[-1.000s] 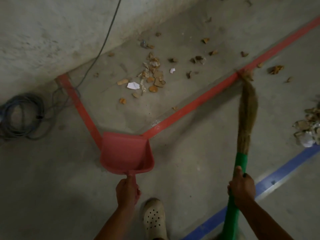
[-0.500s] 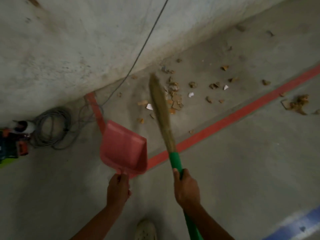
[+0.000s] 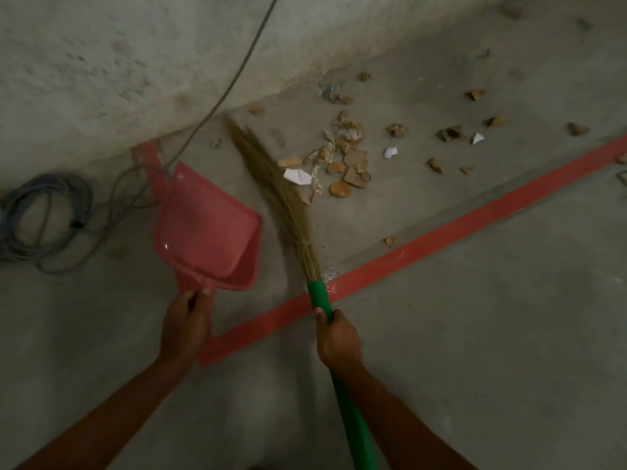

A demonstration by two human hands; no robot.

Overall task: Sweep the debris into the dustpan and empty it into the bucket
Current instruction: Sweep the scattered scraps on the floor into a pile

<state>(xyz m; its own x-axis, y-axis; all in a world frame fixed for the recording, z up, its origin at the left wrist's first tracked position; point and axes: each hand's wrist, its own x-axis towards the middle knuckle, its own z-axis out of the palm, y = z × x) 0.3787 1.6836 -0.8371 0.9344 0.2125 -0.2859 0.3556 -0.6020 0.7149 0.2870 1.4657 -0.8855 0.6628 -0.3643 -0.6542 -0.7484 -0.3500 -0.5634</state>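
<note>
My left hand (image 3: 186, 322) grips the handle of a pink dustpan (image 3: 203, 228), which is held with its mouth pointing up and left toward the wall. My right hand (image 3: 337, 339) grips the green handle of a broom (image 3: 319, 296); its straw bristles (image 3: 271, 184) reach up-left, just right of the dustpan, and look motion-blurred. A cluster of debris (image 3: 342, 161), brown scraps and white paper bits, lies on the concrete floor right of the bristles. More scraps (image 3: 449, 134) are scattered farther right. No bucket is in view.
A concrete wall (image 3: 135, 62) runs along the top, with a cable (image 3: 234, 76) hanging down it to a grey coil (image 3: 37, 218) at the left. A red floor line (image 3: 441, 239) crosses diagonally, meeting a short red strip (image 3: 151, 164) at the wall.
The broom swung from the far right across to the debris by the wall, and its bristles now sit left of the pile. The dustpan stayed left, tilted more toward the wall.
</note>
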